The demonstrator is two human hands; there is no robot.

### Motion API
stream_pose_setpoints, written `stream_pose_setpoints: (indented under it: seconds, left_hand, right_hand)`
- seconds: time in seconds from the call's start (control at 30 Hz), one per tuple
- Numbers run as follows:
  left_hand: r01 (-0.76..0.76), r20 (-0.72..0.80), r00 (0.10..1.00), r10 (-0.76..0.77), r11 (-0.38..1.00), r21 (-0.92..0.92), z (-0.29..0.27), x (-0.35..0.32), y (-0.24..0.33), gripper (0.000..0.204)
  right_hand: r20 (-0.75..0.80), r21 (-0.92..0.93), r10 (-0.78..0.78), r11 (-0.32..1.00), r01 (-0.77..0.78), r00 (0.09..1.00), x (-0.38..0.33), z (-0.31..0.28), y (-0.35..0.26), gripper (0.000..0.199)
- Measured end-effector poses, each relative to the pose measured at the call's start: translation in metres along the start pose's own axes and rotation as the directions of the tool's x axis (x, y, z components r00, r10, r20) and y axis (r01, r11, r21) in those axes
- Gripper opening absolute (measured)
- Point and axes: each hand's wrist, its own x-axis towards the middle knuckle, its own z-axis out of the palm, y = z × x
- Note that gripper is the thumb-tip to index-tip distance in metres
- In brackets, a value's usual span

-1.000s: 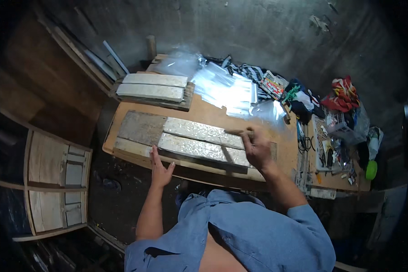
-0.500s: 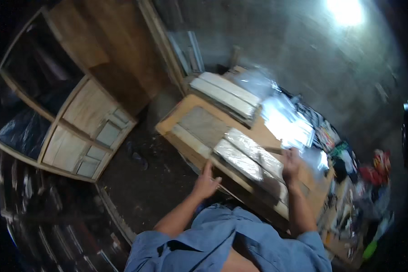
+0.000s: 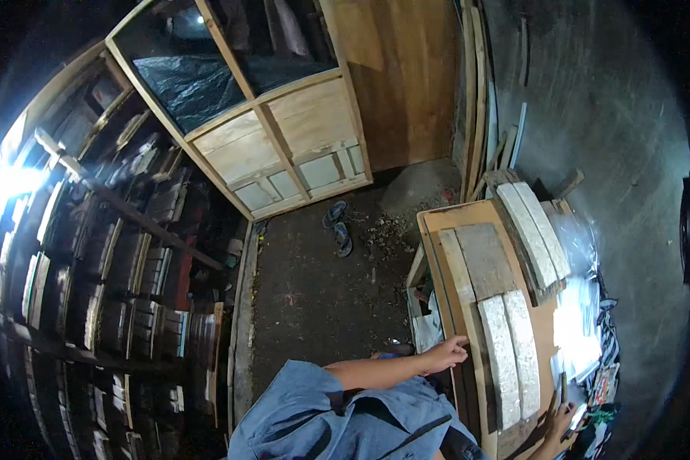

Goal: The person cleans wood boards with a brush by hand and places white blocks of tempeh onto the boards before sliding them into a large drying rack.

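Two long off-white slabs (image 3: 510, 356) lie side by side on a wooden board over the table (image 3: 546, 326). My left hand (image 3: 446, 355) is at the table's near left edge, beside the slabs, fingers loosely bent and apart, holding nothing. At the lower right my right hand (image 3: 561, 420) is closed beside the slabs' near end. A thin dark upright piece and a small bright patch show at its fingers; what it grips is too small to tell. Another pair of pale slabs (image 3: 534, 234) lies on a board farther back. Clear plastic sheets (image 3: 579, 322) glare to the right.
Racks with many narrow boards (image 3: 130, 307) fill the left side. A wood-framed partition (image 3: 284, 130) stands ahead, with a brown panel (image 3: 402, 84) beside it. Sandals (image 3: 339, 228) lie on the dark floor (image 3: 322, 307). A grey wall (image 3: 629, 153) rises at right.
My view has swung left, so the table and slabs now appear farther right and more upright. My left hand stays by the table edge; my right hand has shifted from the slabs toward the plastic sheets.
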Motion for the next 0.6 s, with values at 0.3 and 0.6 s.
stream_pose_setpoints:
  seconds: [0.3,0.6]
  left_hand:
    - [0.132,-0.008,0.990,-0.140,0.953,-0.274,0.008,0.010,0.007,0.064]
    - [0.197,0.110,0.980,-0.166,0.722,-0.663,0.015,0.023,0.021,0.018]
  right_hand:
    - [-0.336,-0.327,0.067,0.927,-0.183,0.939,-0.080,-0.009,0.061,0.047]
    - [0.248,0.788,0.565,0.354,-0.503,0.787,-0.207,0.034,0.041,0.049]
